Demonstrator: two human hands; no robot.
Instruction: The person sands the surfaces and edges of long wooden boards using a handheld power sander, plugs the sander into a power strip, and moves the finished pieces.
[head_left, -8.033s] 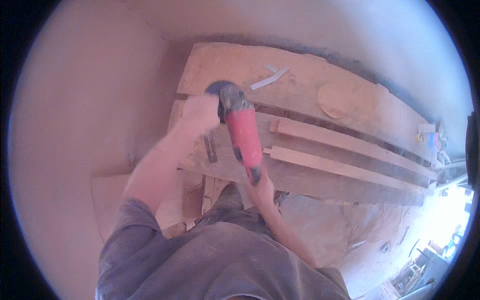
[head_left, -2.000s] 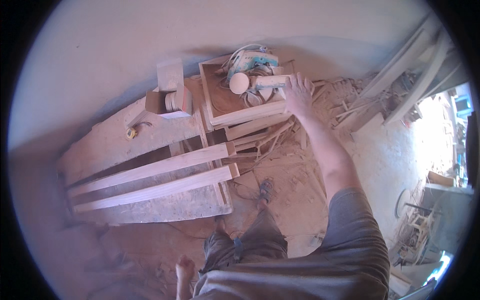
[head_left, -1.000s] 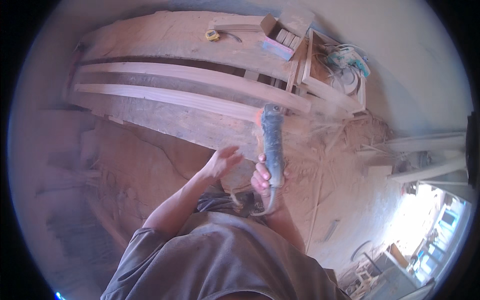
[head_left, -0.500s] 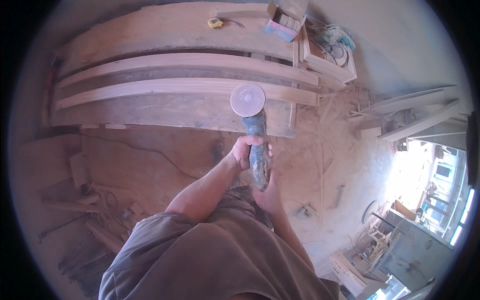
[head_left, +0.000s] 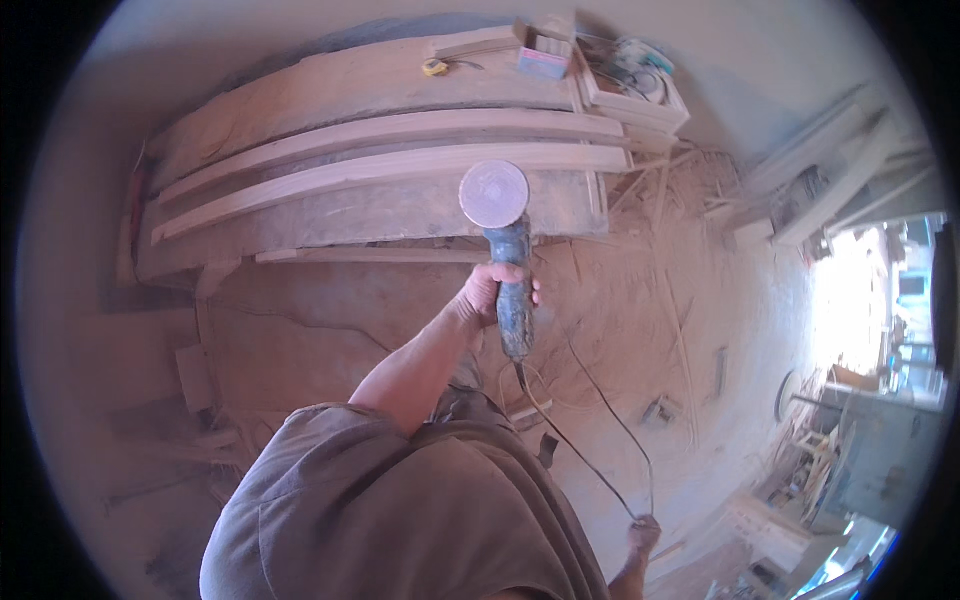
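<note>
Extending fwd from the torso (head_left: 390, 505), the angle grinder (head_left: 514, 325) was held toward the workbench (head_left: 380, 216), L hand (head_left: 489, 290) wrapped round mid-body; sanding disc (head_left: 494, 194) lay beyond the grip, tail end nearer. Long axis ran approx. straight outward, w/ disc face up. R hand (head_left: 643, 535) clasped the power cord (head_left: 590, 465), low on the R.

Long dusty brown wooden bench (head_left: 330, 92), two long pale wooden bars (head_left: 390, 165) lying apart along it, small yellow tape measure (head_left: 435, 67) near the back, short pale wooden strip (head_left: 478, 42) just behind that, open pink-and-blue cardboard box (head_left: 544, 64) by the strip's right end
</note>
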